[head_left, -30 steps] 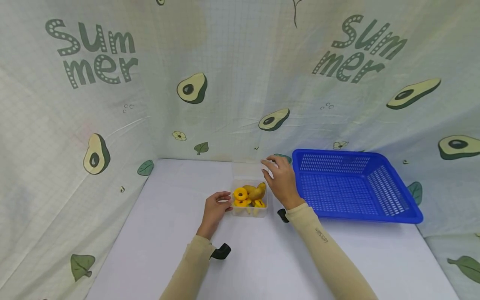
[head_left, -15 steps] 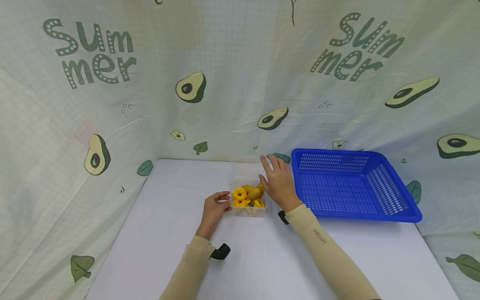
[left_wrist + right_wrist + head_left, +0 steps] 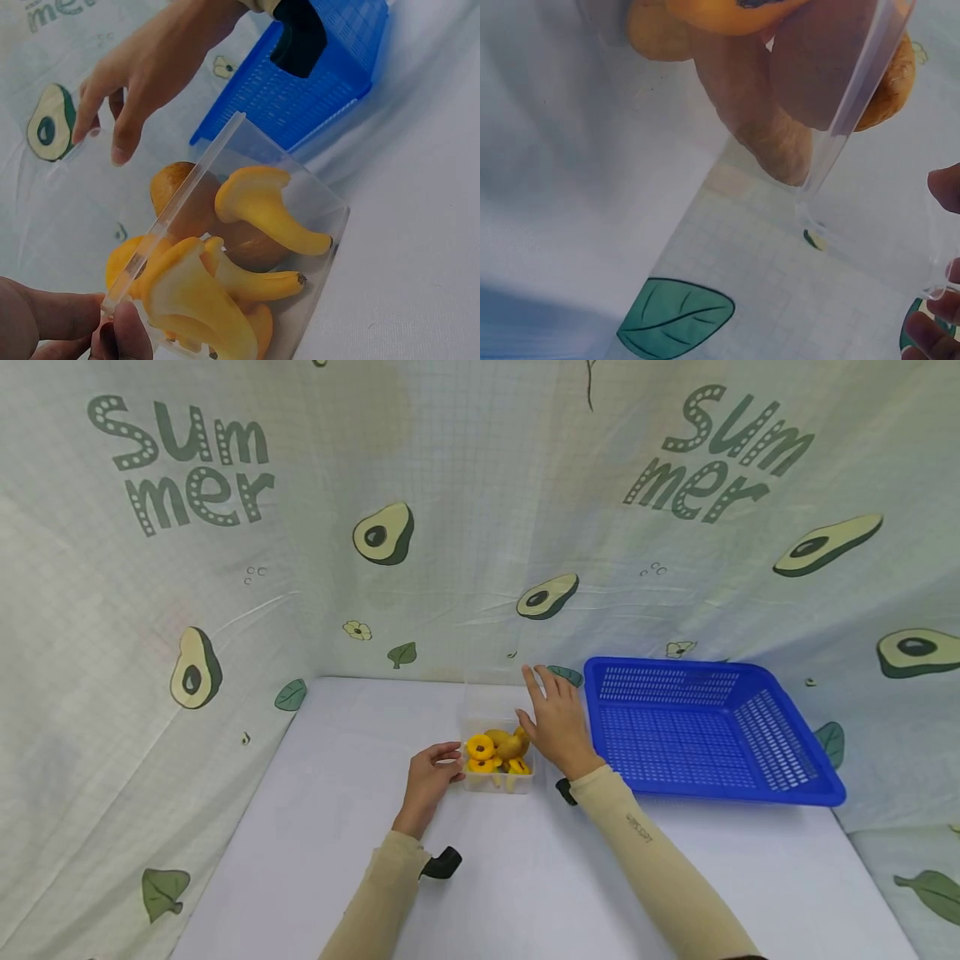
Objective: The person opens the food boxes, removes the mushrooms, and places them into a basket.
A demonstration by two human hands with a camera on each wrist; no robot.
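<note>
A clear plastic box (image 3: 480, 784) stands on the white table, its transparent lid (image 3: 881, 251) raised at the back. Inside lie several yellow mushrooms (image 3: 199, 300) with flared caps, together with brown, potato-like pieces (image 3: 169, 184). At the box's left side, my left hand (image 3: 429, 781) pinches the rim between thumb and finger, as the left wrist view shows. My right hand (image 3: 561, 727) is above the box's back right corner. Its fingers are spread and fairly straight, with fingertips at the outer edge of the raised lid and the thumb apart from them.
A blue perforated basket (image 3: 821, 795) stands right of the box, just beyond my right hand. Behind the table (image 3: 360, 727) hangs a pale cloth (image 3: 457, 635) printed with avocados and leaves. Dark mounts (image 3: 442, 863) project from both wrists.
My right hand has shifted slightly left toward the lid, and its fingers have straightened upward. My left hand keeps its place at the box.
</note>
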